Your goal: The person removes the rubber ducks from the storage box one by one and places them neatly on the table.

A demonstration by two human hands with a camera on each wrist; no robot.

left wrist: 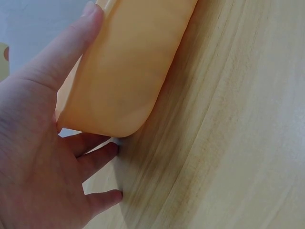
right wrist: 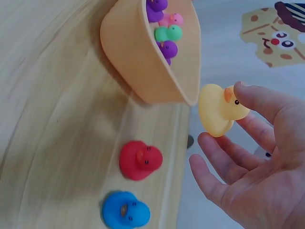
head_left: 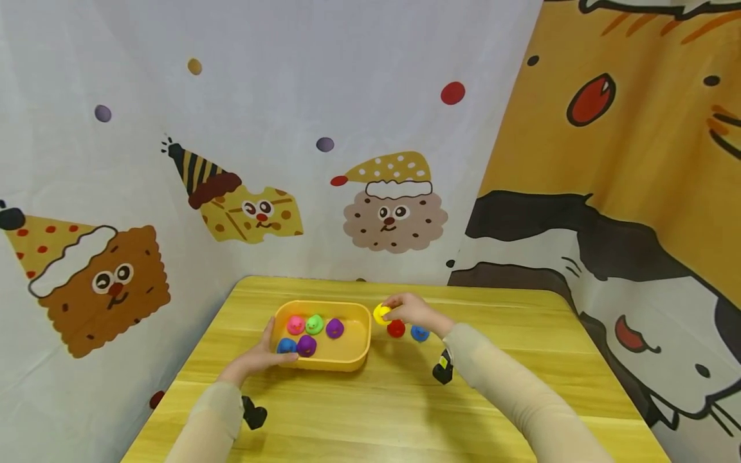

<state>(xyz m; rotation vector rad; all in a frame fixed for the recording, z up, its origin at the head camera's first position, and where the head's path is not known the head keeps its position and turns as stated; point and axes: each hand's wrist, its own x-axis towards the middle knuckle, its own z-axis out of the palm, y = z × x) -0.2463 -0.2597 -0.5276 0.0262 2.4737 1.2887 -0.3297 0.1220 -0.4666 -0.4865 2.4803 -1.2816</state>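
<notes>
On the counter [head_left: 359, 418] sits the tray [head_left: 341, 365]; the left hand [head_left: 262, 355], spread wide around its near left corner, likely steadies it. The right hand [head_left: 412, 310] has a narrow fingertip grip on the yellow duck [head_left: 380, 315], raised just right of the tray, probably for rim clearance. Five ducks [head_left: 334, 329] sit inside; red [head_left: 396, 329] and blue [head_left: 420, 334] ones rest farther right.

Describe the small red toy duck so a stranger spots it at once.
On the yellow wood-grain table, find the rectangular orange plastic tub. Just right of it in the head view, the small red toy duck sits between the tub and a small blue toy duck. It is the only red duck.
</notes>
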